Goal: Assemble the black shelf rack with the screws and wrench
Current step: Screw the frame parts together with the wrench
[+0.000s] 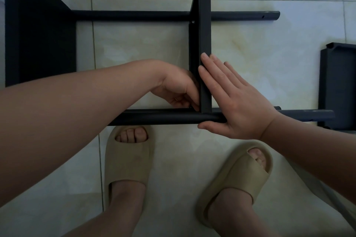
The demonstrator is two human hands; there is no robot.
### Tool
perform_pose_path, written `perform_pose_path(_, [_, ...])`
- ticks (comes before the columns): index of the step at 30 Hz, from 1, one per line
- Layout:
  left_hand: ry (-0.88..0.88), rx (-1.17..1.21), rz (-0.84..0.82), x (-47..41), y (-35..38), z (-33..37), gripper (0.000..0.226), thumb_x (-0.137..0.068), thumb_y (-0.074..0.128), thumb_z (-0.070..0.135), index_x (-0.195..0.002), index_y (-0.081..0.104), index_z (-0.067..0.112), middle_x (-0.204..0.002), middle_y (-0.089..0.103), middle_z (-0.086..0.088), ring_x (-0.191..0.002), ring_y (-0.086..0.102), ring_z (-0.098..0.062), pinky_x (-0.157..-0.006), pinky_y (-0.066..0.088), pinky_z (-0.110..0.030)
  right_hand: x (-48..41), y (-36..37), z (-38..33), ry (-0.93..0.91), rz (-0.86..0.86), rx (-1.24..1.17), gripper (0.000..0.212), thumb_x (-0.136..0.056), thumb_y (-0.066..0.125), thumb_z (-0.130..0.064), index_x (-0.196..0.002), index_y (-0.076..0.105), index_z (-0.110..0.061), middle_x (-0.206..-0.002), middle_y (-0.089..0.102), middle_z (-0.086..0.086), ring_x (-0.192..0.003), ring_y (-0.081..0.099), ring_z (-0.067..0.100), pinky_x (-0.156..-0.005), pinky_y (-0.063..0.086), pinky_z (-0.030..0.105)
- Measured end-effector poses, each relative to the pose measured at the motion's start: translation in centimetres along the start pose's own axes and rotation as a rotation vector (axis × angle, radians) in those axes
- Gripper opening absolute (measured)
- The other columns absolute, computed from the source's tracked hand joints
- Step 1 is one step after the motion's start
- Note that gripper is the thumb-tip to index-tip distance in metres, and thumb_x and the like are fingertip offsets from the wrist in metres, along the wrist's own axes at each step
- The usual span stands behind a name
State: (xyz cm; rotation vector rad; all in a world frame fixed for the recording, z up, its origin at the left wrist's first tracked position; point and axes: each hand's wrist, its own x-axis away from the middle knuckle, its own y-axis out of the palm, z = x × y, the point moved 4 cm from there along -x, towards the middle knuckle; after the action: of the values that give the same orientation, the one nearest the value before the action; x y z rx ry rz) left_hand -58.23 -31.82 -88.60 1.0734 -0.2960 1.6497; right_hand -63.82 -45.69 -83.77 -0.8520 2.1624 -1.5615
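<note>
1. Head view: the black shelf rack (pixel 205 44) lay on the tiled floor (pixel 250 48), with bare tile showing inside its frame
2. The right hand (pixel 237 102) pressed flat, fingers straight, on its cross panel and near tube
3. The left hand (pixel 177 90) curled at that joint; whether it gripped anything, I could not tell
4. A loose shelf panel (pixel 339 82) lay apart, rightward

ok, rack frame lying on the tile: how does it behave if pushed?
Probably stiff: the rack is joined tubes and panels. Likely slides on the glossy tile; the right hand presses flat on it. Unlikely to roll: panels brace the tubes.
</note>
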Motion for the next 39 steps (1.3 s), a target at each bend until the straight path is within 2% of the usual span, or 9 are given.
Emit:
perform_pose_path(7, [-0.001,-0.006,0.003,0.03,-0.11,-0.1,0.013,-0.09,0.063,0.002,-0.094,0.069,0.013,-0.081,0.066,0.0,-0.074,0.055,-0.012,-0.073,0.044,-0.024,-0.02,-0.02,-0.02,0.0,0.003,0.0,0.104,-0.093,0.049,-0.07,-0.158,0.019,0.004,-0.167,0.01,0.023,-0.157,0.007,0.035,-0.123,0.022,0.057])
perform_pose_path(14, [-0.064,-0.058,0.039,0.19,-0.94,-0.4,0.018,-0.09,0.066,0.015,-0.107,0.073,0.018,-0.1,0.074,0.005,-0.098,0.066,-0.014,-0.088,0.048,-0.029,-0.04,-0.02,-0.05,-0.002,0.004,0.0,0.103,-0.093,0.049,-0.07,-0.158,0.019,0.005,-0.167,0.01,0.023,-0.157,0.007,0.036,-0.123,0.021,0.057])
perform_pose_path(17, [-0.048,-0.035,0.032,0.06,-0.71,-0.41,0.01,-0.091,0.065,0.016,-0.097,0.074,0.017,-0.094,0.073,0.002,-0.087,0.062,-0.015,-0.088,0.046,-0.031,-0.06,-0.01,-0.01,-0.001,0.002,0.002,0.103,-0.093,0.049,-0.07,-0.158,0.019,0.005,-0.167,0.01,0.024,-0.156,0.007,0.036,-0.123,0.021,0.057])
perform_pose_path(22, [-0.014,-0.014,0.011,-0.14,-0.21,-0.2,0.012,-0.091,0.062,0.004,-0.089,0.069,0.013,-0.078,0.066,0.0,-0.07,0.055,-0.012,-0.072,0.045,-0.024,-0.06,-0.04,-0.02,0.0,0.0,0.004,0.103,-0.093,0.049,-0.07,-0.158,0.019,0.004,-0.167,0.01,0.023,-0.157,0.007,0.035,-0.123,0.021,0.056])
perform_pose_path(32, [-0.006,-0.008,-0.005,-0.08,-0.19,-0.12,0.011,-0.091,0.062,0.002,-0.094,0.069,0.01,-0.085,0.065,-0.004,-0.079,0.055,-0.016,-0.076,0.044,-0.026,-0.02,-0.07,-0.05,0.003,-0.001,0.001,0.104,-0.092,0.051,-0.07,-0.158,0.02,0.005,-0.167,0.01,0.023,-0.156,0.007,0.036,-0.123,0.022,0.057])
perform_pose_path(37, [-0.01,-0.014,-0.021,0.04,-0.49,-0.41,0.018,-0.089,0.063,0.003,-0.103,0.069,0.012,-0.096,0.068,-0.004,-0.095,0.061,-0.019,-0.096,0.045,-0.036,-0.03,-0.1,-0.04,0.004,-0.005,0.002,0.104,-0.093,0.05,-0.07,-0.158,0.019,0.004,-0.167,0.01,0.023,-0.157,0.006,0.035,-0.123,0.022,0.057])
perform_pose_path(39, [-0.037,-0.021,-0.044,0.2,-0.65,-0.66,0.018,-0.091,0.062,0.006,-0.105,0.07,0.015,-0.097,0.071,0.0,-0.097,0.064,-0.016,-0.096,0.045,-0.036,-0.02,-0.06,-0.02,0.003,-0.006,0.005,0.104,-0.093,0.049,-0.071,-0.158,0.019,0.004,-0.167,0.009,0.023,-0.157,0.006,0.035,-0.123,0.021,0.057])
